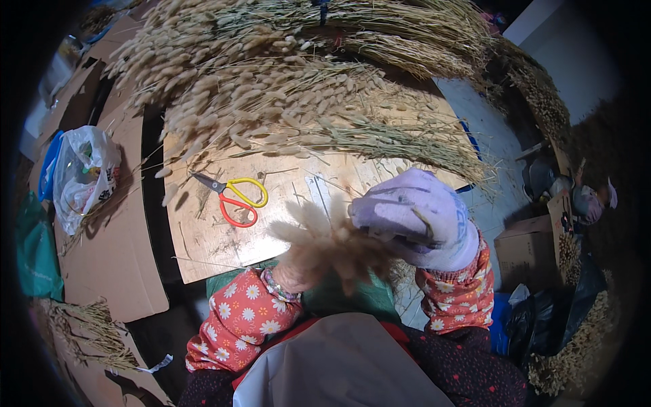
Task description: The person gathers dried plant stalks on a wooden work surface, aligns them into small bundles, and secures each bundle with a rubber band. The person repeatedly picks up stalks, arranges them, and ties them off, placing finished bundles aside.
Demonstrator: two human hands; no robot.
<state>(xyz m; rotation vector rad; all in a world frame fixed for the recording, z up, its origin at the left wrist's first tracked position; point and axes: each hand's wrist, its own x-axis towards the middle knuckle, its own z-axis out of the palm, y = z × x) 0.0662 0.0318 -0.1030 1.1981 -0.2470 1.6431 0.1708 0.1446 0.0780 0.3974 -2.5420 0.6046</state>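
A bunch of dried bunny-tail grass (pixel 338 239) is held just over the near edge of the wooden board (pixel 269 173), its fluffy heads spread and partly blurred. My left hand (pixel 290 274), bare with a beaded bracelet, grips the bunch from below, its fingers mostly hidden by the heads. In a lilac knitted glove, my right hand (pixel 414 219) is curled at the right side of the bunch; its fingertips are hidden, so what it holds is unclear. Scissors (pixel 224 196) with one yellow and one red handle lie on the board, left of the bunch.
Large piles of dried bunny-tail grass (pixel 239 86) cover the board's far part. Stems (pixel 417 145) stick out past its right edge. Cardboard (pixel 119 219) and a white plastic bag (pixel 86 178) are at left. At right stand a cardboard box (pixel 524 249) and black plastic bags (pixel 554 310); another person (pixel 590 203) is beyond.
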